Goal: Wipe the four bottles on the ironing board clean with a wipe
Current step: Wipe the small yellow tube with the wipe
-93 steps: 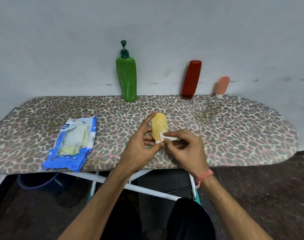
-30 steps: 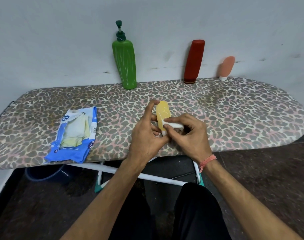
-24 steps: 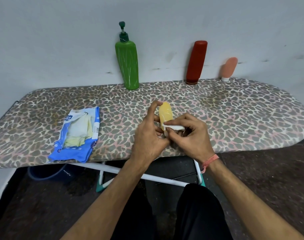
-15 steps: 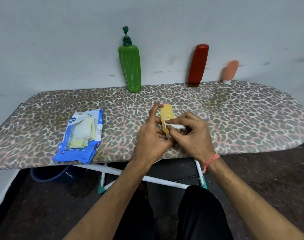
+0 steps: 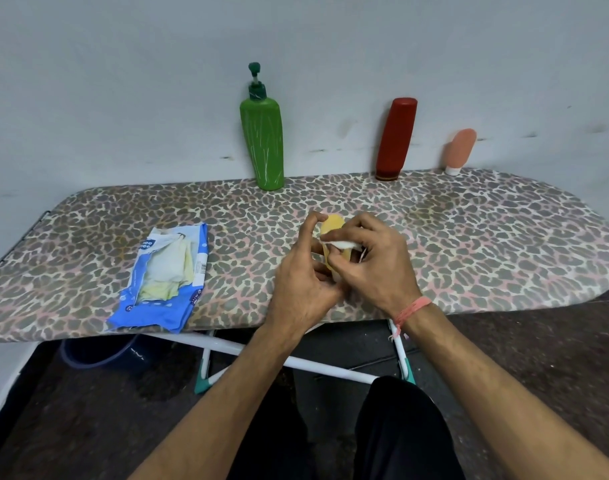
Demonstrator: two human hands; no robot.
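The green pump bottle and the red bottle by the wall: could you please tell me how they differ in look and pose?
The green pump bottle has a pump head on top, while the red bottle ends in a flat top with no pump. The green pump bottle looks taller than the red bottle. The green one stands left of the red one. Both stand at the far edge of the ironing board by the wall, untouched by either hand.

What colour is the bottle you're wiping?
Yellow bottle, seen in the head view.
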